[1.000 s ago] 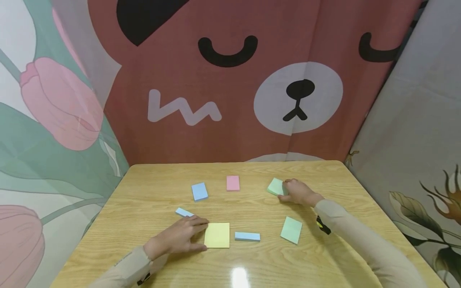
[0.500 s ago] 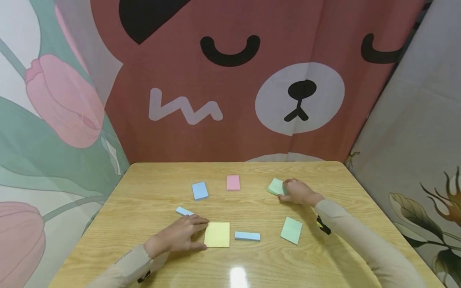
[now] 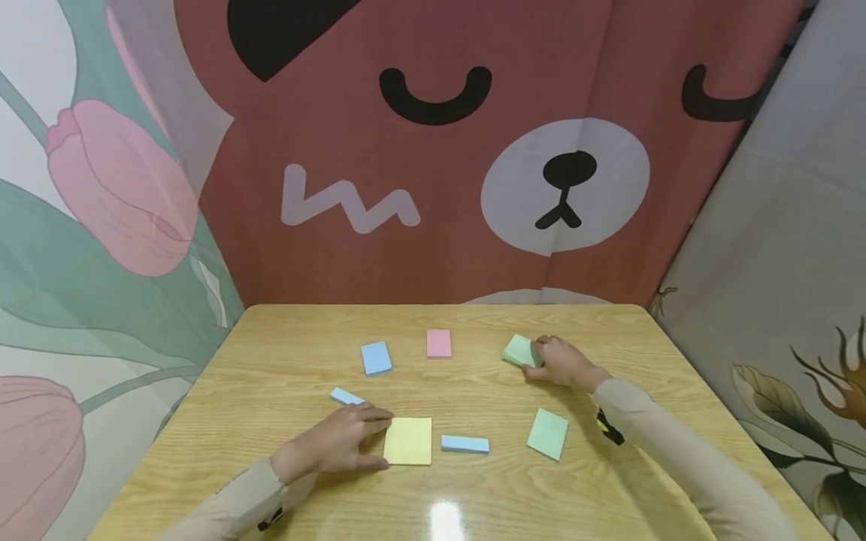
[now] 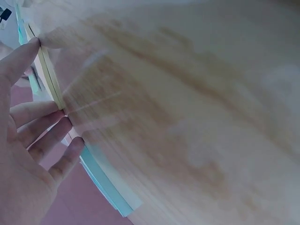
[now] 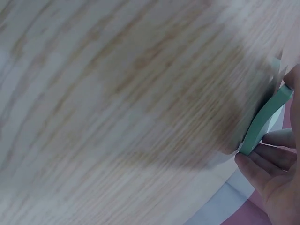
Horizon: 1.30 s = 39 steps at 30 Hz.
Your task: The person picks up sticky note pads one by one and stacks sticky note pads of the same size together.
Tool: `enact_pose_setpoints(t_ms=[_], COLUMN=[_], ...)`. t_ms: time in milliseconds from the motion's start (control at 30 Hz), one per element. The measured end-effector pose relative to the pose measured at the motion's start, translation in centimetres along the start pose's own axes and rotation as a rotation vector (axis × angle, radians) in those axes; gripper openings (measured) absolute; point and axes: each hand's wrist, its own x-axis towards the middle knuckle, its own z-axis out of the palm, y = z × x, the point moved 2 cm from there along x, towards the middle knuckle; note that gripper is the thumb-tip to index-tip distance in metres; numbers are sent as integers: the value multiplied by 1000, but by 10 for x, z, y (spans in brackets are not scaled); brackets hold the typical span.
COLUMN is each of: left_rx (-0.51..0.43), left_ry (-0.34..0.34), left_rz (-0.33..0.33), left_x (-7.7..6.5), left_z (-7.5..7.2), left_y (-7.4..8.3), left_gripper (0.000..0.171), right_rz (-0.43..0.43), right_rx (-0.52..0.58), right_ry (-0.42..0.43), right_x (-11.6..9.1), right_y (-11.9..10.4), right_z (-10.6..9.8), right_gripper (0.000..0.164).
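In the head view my left hand [image 3: 338, 442] holds the left side of a square yellow sticky note pad [image 3: 409, 442], thumb at the near corner and fingertips at the far one. The left wrist view shows that pad's edge [image 4: 48, 75] between thumb and index finger. A narrow light-blue pad [image 3: 346, 396] lies just beyond the left fingers, partly hidden by them. At the back right, my right hand [image 3: 568, 364] grips a green sticky note pad [image 3: 518, 350]. Its edge [image 5: 266, 119] bows slightly between thumb and fingers in the right wrist view.
On the wooden table [image 3: 284, 338] lie a blue pad [image 3: 376, 358], a pink pad [image 3: 438, 343], another narrow light-blue pad [image 3: 464, 444] and a second green pad [image 3: 548, 433]. A bear-print curtain [image 3: 446, 263] hangs behind the table, with patterned cloths at both sides.
The head view has shifted very slightly. Both hands and all the pads keep their places on the table.
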Motion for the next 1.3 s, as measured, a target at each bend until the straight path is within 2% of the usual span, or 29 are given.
enact_pose_setpoints(t_ms=[333,700,1300], left_rx=[-8,-30,-25], left_ry=[16,15,2], left_rz=[10,10,-2], left_x=[0,0,0], left_z=[-1,1,-1], left_y=[0,0,3], left_gripper=[68,67,68], right_rz=[-29,-58,-125], right_rx=[11,7,31], right_ry=[61,69,131], right_x=[0,-5,-15], right_y=[-2,-5,-26], right_z=[-4,-9,-19], right_gripper=[56,50,58])
